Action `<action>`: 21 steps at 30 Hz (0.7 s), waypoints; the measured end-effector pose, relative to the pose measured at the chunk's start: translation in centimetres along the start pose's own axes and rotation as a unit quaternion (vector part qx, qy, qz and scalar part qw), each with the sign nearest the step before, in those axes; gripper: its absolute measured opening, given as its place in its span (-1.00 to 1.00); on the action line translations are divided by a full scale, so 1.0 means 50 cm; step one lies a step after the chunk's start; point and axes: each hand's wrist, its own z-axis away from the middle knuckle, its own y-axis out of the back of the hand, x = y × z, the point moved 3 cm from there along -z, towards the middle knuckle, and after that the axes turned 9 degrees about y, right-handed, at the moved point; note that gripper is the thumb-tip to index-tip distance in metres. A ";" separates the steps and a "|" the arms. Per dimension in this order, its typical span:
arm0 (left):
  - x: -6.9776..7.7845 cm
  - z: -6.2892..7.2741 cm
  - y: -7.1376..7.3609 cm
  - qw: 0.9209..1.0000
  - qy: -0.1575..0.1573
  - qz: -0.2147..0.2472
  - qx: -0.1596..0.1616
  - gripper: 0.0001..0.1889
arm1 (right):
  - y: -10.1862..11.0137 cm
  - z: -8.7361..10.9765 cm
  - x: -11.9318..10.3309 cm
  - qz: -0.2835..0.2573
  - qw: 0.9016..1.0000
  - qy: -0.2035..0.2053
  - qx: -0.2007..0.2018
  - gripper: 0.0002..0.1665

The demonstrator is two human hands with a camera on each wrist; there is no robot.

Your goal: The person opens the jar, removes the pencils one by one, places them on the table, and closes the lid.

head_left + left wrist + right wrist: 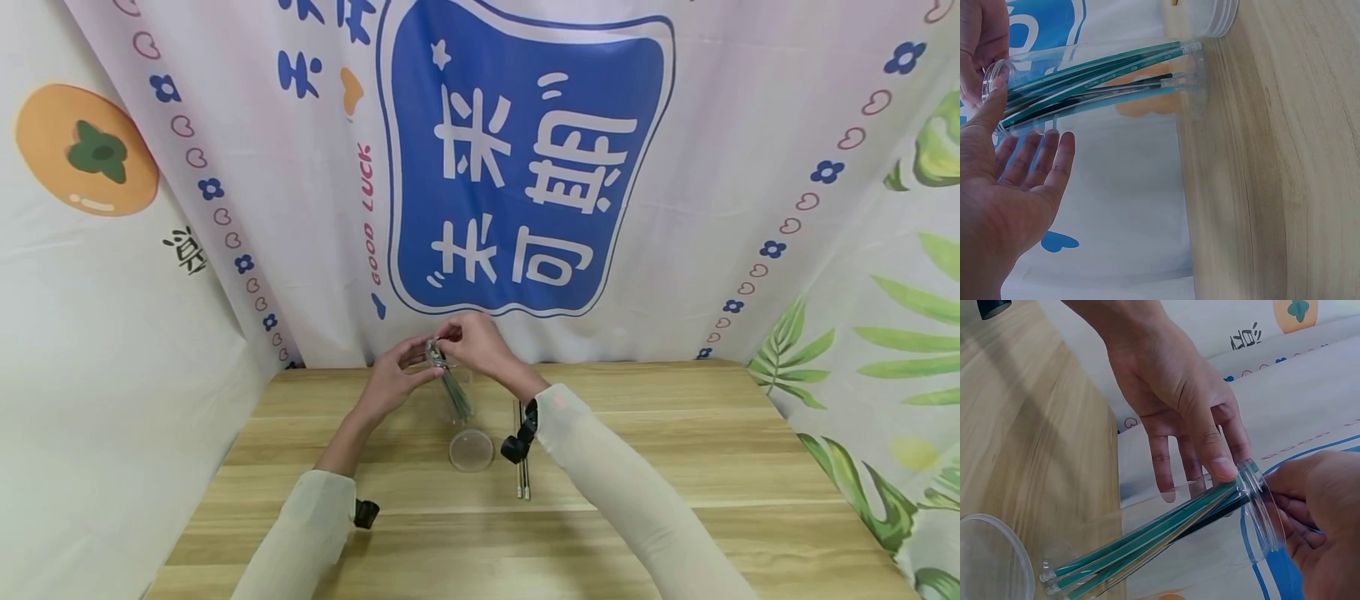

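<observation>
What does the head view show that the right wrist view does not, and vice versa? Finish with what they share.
Head view only: two loose pencils on the wooden table, and printed green leaves.

Right wrist view only, in sharp detail: ridged threads on the clear jar.

Both: the jar with green pencils inside, the left hand holding it, the right hand at its mouth, the table.

a wood-grain tabletop (712,450) spreads at six o'clock; blue-panelled cloth (525,171) hangs at twelve, leaf-printed cloth (911,333) at three, fruit-printed cloth (112,292) at nine.
</observation>
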 end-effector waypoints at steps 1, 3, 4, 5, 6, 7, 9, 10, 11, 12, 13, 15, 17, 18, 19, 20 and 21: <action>0.000 0.000 0.000 1.000 0.001 -0.001 0.001 -0.28 | 0.000 0.002 0.001 -0.008 1.000 -0.002 0.005 -0.90; 0.000 0.001 -0.001 1.000 0.004 -0.006 0.002 -0.27 | 0.001 0.006 0.002 -0.020 1.000 -0.003 0.014 -0.90; -0.001 0.001 -0.001 1.000 0.006 -0.007 0.003 -0.27 | 0.001 0.008 0.002 -0.026 0.999 -0.003 0.018 -0.90; -0.001 0.001 -0.001 1.000 0.008 -0.009 0.004 -0.27 | 0.002 0.010 0.002 -0.031 0.999 -0.002 0.022 -0.89; 0.000 0.002 -0.002 1.000 0.008 -0.010 0.004 -0.27 | 0.002 0.011 0.001 -0.036 0.999 0.000 0.027 -0.89; 0.000 0.001 -0.002 1.000 0.009 -0.011 0.004 -0.27 | 0.003 0.013 0.001 -0.041 0.999 0.002 0.032 -0.89; 0.000 0.000 -0.003 1.000 0.011 -0.012 0.005 -0.27 | 0.005 0.015 -0.001 -0.051 0.998 0.007 0.041 -0.88; 0.002 0.000 -0.004 1.000 0.011 -0.012 0.005 -0.27 | 0.006 0.016 -0.002 -0.057 0.997 0.010 0.045 -0.87; 0.004 0.000 -0.004 1.000 0.011 -0.013 0.004 -0.27 | 0.006 0.017 -0.003 -0.062 0.997 0.013 0.050 -0.86; 0.007 0.001 -0.005 1.000 0.012 -0.012 0.003 -0.27 | 0.006 0.018 -0.003 -0.066 0.996 0.016 0.055 -0.85; 0.012 0.003 -0.005 1.000 0.012 -0.012 0.003 -0.28 | 0.006 0.019 -0.003 -0.069 0.996 0.019 0.061 -0.84; 0.028 0.013 -0.005 1.000 0.011 -0.012 0.002 -0.28 | 0.007 0.021 -0.003 -0.076 0.994 0.024 0.074 -0.83; 0.046 0.023 -0.006 1.000 0.008 -0.010 0.001 -0.29 | 0.008 0.023 -0.003 -0.081 0.992 0.029 0.089 -0.84; 0.054 0.028 -0.006 1.000 0.005 -0.010 0.001 -0.29 | 0.009 0.024 -0.003 -0.084 0.991 0.030 0.096 -0.85; 0.060 0.032 -0.006 1.000 0.002 -0.010 0.001 -0.30 | 0.010 0.026 -0.003 -0.087 0.990 0.032 0.104 -0.85; 0.065 0.035 -0.005 1.000 0.001 -0.010 0.000 -0.30 | 0.011 0.027 -0.003 -0.090 0.989 0.033 0.111 -0.86; 0.067 0.036 -0.006 1.000 0.000 -0.009 0.001 -0.30 | 0.013 0.029 -0.004 -0.094 0.988 0.033 0.117 -0.86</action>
